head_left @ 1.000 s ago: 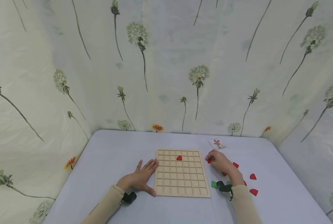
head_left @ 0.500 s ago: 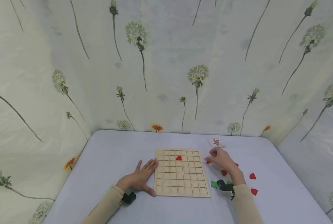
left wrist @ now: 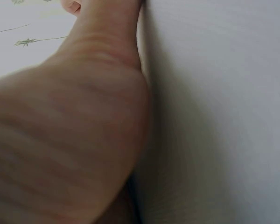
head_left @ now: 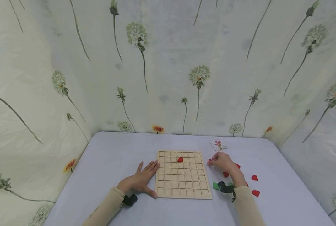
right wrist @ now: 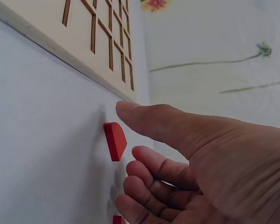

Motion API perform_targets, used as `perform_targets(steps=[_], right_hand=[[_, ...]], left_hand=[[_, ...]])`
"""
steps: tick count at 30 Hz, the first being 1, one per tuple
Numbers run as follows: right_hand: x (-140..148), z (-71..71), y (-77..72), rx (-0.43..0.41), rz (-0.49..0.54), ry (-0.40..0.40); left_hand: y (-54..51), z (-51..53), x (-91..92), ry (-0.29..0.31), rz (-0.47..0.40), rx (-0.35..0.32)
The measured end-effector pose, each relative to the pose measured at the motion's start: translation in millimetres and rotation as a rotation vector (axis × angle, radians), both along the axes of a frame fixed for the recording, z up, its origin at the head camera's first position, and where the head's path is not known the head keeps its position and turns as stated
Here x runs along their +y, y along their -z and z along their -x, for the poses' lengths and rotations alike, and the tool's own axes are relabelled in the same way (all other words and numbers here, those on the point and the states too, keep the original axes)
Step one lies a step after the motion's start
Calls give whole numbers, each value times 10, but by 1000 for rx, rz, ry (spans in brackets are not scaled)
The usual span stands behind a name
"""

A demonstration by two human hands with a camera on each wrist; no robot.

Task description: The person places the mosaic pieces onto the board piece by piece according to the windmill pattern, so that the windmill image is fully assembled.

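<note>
My left hand (head_left: 141,180) lies spread on the table, its fingertips at the left edge of the wooden grid board (head_left: 182,197) and its thumb near the lower left corner. Right of the board, my right hand (head_left: 224,162) hovers over a red quarter-round piece (head_left: 209,160). In the right wrist view this red piece (right wrist: 115,141) lies near the thumb and index fingertips, with a visible gap to both; the fingers are loosely bent. One red piece (head_left: 180,159) sits in an upper cell of the board. The left wrist view shows mostly the hand's underside (left wrist: 74,135).
Several red pieces, such as one (head_left: 254,177) and another (head_left: 255,193), lie to the right, some partly behind the right forearm. A green piece (head_left: 215,185) is by the board's lower right. A pattern card (head_left: 218,144) with a flower lies behind the right hand.
The red piece that was in the right hand's fingers now lies on the table just under them. Right hand's fingers spread, then came lower again. The left hand stays still.
</note>
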State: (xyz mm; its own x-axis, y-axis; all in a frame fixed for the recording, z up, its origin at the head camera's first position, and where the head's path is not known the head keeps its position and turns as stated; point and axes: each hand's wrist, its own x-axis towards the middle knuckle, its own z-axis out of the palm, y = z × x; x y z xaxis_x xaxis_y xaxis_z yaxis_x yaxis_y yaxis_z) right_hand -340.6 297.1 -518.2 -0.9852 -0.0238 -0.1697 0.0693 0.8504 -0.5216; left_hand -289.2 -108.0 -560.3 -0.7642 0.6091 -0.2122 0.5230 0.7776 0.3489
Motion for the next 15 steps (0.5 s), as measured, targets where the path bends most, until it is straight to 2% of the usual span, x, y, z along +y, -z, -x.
perform_targets(steps=[8, 15], right_hand=[[21, 41, 79, 1, 15, -51], [22, 22, 56, 29, 3, -120]], left_hand=[[-27, -18, 6, 3, -13, -7], [-26, -23, -2, 1, -5, -4]])
